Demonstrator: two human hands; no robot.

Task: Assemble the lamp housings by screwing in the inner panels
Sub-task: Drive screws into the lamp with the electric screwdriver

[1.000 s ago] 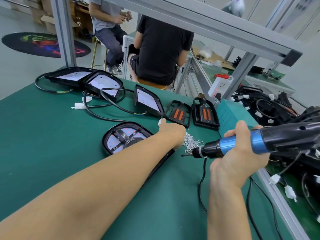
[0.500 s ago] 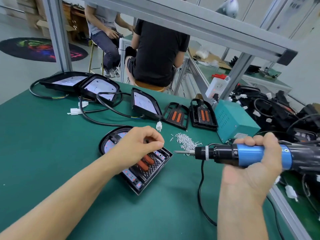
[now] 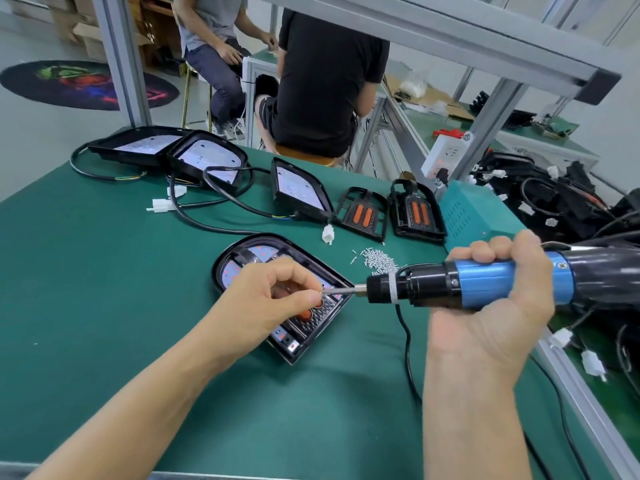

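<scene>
Green bench mat; right grip round screwdriver, left grip pinching its bit.

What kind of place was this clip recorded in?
Most likely a small factory assembly line: a green-matted workbench with several lamp housings, a pile of loose screws, a corded electric screwdriver in the right hand, and other seated workers.

My right hand grips the electric screwdriver, its bit level above the lamp housing on the green desk. My left hand pinches at the bit's tip over that housing. Just beyond the housing lies a screw pile.
</scene>
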